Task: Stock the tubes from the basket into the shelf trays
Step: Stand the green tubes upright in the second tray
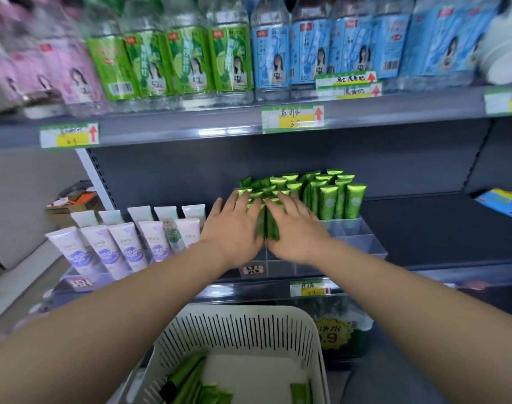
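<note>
1. Nearest, a white slotted basket (249, 330) sits at the bottom of the view, below the front edge of the shelf (438, 228). A few green tubes (190, 380) lie flat in it, most of them on its left side and a couple against its right wall.
2. Both bare forearms reach over the basket to the shelf.
3. The left hand (234, 225) is palm down with its fingers straight and slightly spread, resting on the tops of the standing tubes (327, 196).
4. The right hand (295, 228) lies just beside it in the same way, flat, fingers straight and gripping nothing. A few tubes show in the narrow gap between the two hands.
5. The standing tubes are packed upright with their crimped ends up in a clear tray (359, 237). Those at the tray's back right stand apart from the hands.
6. The tray sits at the shelf's front edge, about midway along it.
7. Purple tubes (115, 252) stand in rows toward the shelf's left end, leaning back.
8. A blue packet (502, 204) lies at the shelf's right end.
9. The shelf above carries pink bottles (59, 68), green bottles (187, 59) and blue bottles (321, 51), with price tags (292, 118) on its front edge.
</note>
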Demonstrator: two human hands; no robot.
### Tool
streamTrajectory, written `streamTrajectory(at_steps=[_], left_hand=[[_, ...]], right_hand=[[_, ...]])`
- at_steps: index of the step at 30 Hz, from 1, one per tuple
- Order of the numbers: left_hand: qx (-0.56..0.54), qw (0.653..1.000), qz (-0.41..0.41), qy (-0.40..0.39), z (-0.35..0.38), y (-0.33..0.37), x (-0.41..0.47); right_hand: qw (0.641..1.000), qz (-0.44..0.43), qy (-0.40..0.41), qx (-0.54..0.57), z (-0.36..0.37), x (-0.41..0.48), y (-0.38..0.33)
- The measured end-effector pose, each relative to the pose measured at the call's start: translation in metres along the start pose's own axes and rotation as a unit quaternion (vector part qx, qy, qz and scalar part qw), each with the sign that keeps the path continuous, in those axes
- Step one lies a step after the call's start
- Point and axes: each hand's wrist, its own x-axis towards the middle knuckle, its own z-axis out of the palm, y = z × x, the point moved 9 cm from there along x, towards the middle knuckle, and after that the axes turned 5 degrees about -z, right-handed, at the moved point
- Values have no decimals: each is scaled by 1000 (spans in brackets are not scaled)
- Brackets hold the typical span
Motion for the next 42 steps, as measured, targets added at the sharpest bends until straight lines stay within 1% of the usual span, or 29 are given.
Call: streamTrajectory(at_steps=[8,13,19,23,30,34,37,42], left_hand=[[0,999,-32,9,-3,-15,-56],[0,999,-51,0,4,-25,-86],[-14,998,-58,-20,25,-33,-120],[-42,997,-60,-32,43,-36,-136],[-84,991,-54,-88,94,-35,-154],[-100,984,-72,-129,128,-38,-161],[-128,972,-93,-175,156,-41,-167],[-146,956,-117,-225,202,-50,-175]], right_hand=[[1000,-24,-10,5,11,-34,-36],[999,-33,-24,7,26,-51,-50],[997,-47,-63,13,62,-75,-63],[995,-55,-82,20,87,-86,-68],[989,-41,-137,45,137,-99,-63],[986,-31,-151,69,160,-102,-58],[978,-18,-192,83,185,-106,-51],[964,-3,-250,90,231,-110,-41]])
